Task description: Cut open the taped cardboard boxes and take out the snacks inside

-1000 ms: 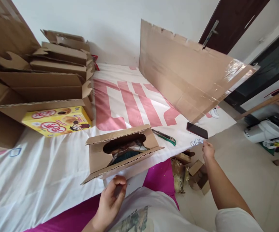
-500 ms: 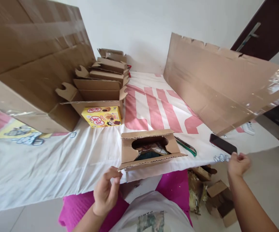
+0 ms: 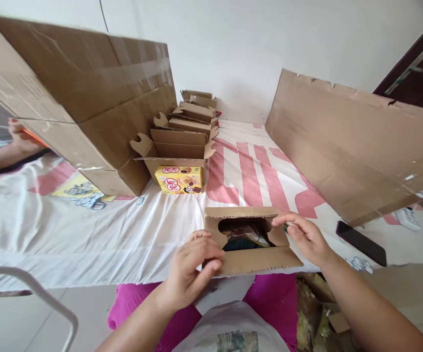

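A small cardboard box (image 3: 258, 262) sits at the table's front edge, its front and back flaps folded outward. Dark and shiny packaging shows through the rounded opening between its inner flaps. My left hand (image 3: 194, 266) is at the box's left end, fingers bent over it and thumb by the front flap. At the back right corner, my right hand (image 3: 306, 237) touches the box with its fingers stretched out and holds nothing. The green cutter (image 3: 286, 228) is mostly hidden behind that hand. A dark phone (image 3: 361, 242) lies flat to the right.
A yellow printed carton (image 3: 180, 180) leans against a row of open cardboard boxes (image 3: 178, 150). Tall cardboard walls stand left (image 3: 123, 112) and right (image 3: 343, 146). Another person's hand (image 3: 26, 139) holds something orange at far left. Cardboard scraps (image 3: 317, 313) lie below the table.
My right hand has let go of the phone and come left to the box. My left hand has moved up onto the box's left end. The front flap now tilts further outward.
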The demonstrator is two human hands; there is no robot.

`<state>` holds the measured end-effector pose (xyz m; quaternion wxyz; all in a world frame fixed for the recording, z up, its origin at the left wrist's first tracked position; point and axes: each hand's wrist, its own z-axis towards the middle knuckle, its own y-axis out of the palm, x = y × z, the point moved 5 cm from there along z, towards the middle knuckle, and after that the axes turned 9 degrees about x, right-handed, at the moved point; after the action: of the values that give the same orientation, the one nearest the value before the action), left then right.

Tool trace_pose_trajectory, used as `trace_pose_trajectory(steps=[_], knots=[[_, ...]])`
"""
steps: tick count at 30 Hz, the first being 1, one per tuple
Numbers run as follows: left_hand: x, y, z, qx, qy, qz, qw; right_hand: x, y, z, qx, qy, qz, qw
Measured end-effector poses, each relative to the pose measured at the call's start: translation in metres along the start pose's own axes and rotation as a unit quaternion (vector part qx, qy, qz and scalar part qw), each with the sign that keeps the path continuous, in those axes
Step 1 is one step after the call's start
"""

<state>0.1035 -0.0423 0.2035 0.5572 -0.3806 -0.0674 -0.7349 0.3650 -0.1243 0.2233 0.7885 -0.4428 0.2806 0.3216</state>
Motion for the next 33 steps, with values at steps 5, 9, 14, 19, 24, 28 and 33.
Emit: trace_pose_trajectory(steps=[5,9,14,19,24,28,33], knots=[[0.015,0.006,-0.004,-0.049,0.071,0.127,0.988,-0.024,0.033,0.008,-0.157,-0.135,-0.184,0.961],[0.019,0.010,-0.011,-0.060,0.100,0.181,0.977,-0.021,0.041,0.002,-0.134,-0.152,-0.341,0.918],[0.017,0.016,-0.013,-0.059,0.110,0.233,0.964,-0.020,0.031,-0.001,-0.046,-0.149,-0.421,0.893],[0.013,0.020,-0.013,-0.041,0.099,0.257,0.960,-0.016,0.012,0.002,0.030,-0.128,-0.476,0.869],[0.006,0.023,-0.018,-0.055,0.073,0.293,0.952,0.003,0.004,0.006,0.025,-0.097,-0.477,0.873],[0.004,0.027,-0.020,-0.065,0.092,0.281,0.953,0.013,0.015,0.012,-0.030,-0.113,-0.400,0.909],[0.003,0.027,-0.021,-0.066,0.100,0.279,0.953,0.030,0.019,0.020,-0.074,-0.073,-0.384,0.918]])
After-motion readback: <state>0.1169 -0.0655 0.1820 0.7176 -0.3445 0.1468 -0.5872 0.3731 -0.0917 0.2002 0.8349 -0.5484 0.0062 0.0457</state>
